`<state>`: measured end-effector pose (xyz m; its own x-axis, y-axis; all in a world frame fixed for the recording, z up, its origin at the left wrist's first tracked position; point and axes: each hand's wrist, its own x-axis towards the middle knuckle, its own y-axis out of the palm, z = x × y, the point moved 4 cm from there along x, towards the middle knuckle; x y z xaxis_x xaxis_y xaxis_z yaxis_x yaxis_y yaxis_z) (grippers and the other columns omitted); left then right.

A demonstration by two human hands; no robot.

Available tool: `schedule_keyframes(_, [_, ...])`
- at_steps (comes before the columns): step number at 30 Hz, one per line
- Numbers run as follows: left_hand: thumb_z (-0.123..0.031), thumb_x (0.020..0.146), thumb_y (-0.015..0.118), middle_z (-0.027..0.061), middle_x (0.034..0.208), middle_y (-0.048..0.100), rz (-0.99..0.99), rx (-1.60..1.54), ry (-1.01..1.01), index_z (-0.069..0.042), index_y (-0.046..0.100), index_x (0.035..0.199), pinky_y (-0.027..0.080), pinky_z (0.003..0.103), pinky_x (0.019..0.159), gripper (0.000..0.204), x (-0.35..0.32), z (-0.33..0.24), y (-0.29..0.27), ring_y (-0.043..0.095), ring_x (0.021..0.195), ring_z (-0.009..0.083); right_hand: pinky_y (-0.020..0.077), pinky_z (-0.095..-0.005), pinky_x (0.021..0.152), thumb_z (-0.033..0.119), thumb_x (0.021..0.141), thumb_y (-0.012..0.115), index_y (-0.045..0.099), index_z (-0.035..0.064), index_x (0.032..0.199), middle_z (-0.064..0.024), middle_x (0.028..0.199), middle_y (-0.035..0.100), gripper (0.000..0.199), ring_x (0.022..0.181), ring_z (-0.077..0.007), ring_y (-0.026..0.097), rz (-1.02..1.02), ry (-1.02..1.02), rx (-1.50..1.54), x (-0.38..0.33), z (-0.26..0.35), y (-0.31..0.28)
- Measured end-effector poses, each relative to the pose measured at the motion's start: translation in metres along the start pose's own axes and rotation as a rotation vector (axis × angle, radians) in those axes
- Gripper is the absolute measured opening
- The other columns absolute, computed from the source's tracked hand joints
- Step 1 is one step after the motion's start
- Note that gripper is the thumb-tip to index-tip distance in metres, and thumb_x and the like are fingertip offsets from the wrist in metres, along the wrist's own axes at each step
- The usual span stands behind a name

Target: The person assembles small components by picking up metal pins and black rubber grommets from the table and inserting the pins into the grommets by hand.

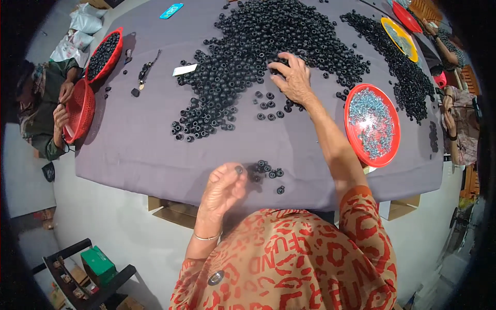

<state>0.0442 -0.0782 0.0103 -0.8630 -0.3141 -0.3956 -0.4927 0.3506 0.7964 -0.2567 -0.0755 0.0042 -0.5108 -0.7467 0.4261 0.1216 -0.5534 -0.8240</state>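
Near the table's front edge, my left hand (219, 188) is closed, pinching a small black round piece (238, 169) between thumb and fingertips. Just right of it lies a small group of black round pieces with metal-looking centres (272, 174). My right hand (293, 77) stretches out to the big pile of black ring-like pieces (279, 31). Its fingers are bent and apart over the pile's near edge, with nothing visible between them. Several loose black pieces (271, 105) lie below that hand. A red plate of small shiny metal parts (353, 135) sits right of my forearm.
Small black parts (405, 77) form a long heap at right, beside a yellow plate (386, 21). Red baskets (82, 111) stand at the left edge near another person's hands (62, 111). A white card (185, 70) touches the pile. Other people sit at right.
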Motion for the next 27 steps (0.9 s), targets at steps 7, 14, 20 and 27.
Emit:
schedule_keyframes(7, [-0.012, 0.084, 0.06, 0.0051, 0.08, 0.051, -0.002, 0.039, 0.012, -0.002, 0.055, 0.092, 0.044, 0.017, 0.049, 0.014, -0.003, 0.001, 0.002, 0.045, 0.066, 0.0078, 0.0348, -0.037, 0.089, 0.02, 0.078, 0.058, 0.061, 0.0118, 0.099, -0.0042, 0.116, 0.051, 0.022, 0.107, -0.0246, 0.044, 0.102, 0.032, 0.253, -0.038, 0.012, -0.012])
schedule_keyframes(14, [-0.012, 0.085, 0.059, 0.0044, 0.08, 0.052, 0.027, 0.05, -0.009, -0.003, 0.056, 0.09, 0.042, 0.016, 0.049, 0.011, -0.009, 0.006, 0.006, 0.044, 0.067, 0.0067, 0.0342, -0.0384, 0.089, 0.017, 0.08, 0.055, 0.06, 0.0102, 0.098, -0.0059, 0.118, 0.05, 0.02, 0.11, -0.0252, 0.044, 0.101, 0.0, 0.23, -0.081, 0.047, -0.027])
schedule_keyframes(20, [-0.012, 0.086, 0.058, 0.0042, 0.08, 0.053, 0.015, 0.044, -0.003, -0.003, 0.057, 0.094, 0.042, 0.016, 0.049, 0.012, -0.015, 0.008, 0.0, 0.045, 0.066, 0.0068, 0.0293, -0.0388, 0.089, 0.019, 0.075, 0.062, 0.063, 0.0121, 0.092, -0.0024, 0.097, 0.059, 0.018, 0.103, -0.022, 0.048, -0.014, -0.16, 0.11, -0.088, 0.083, -0.035])
schedule_keyframes(27, [-0.011, 0.086, 0.057, 0.0055, 0.081, 0.053, 0.04, 0.006, 0.035, -0.001, 0.057, 0.095, 0.044, 0.018, 0.048, 0.013, -0.017, 0.006, -0.003, 0.045, 0.067, 0.0079, 0.0293, -0.0386, 0.07, 0.022, 0.069, 0.068, 0.063, 0.0106, 0.073, -0.0023, 0.076, 0.052, 0.013, 0.079, -0.0215, 0.046, -0.093, -0.045, -0.12, -0.043, 0.089, -0.009])
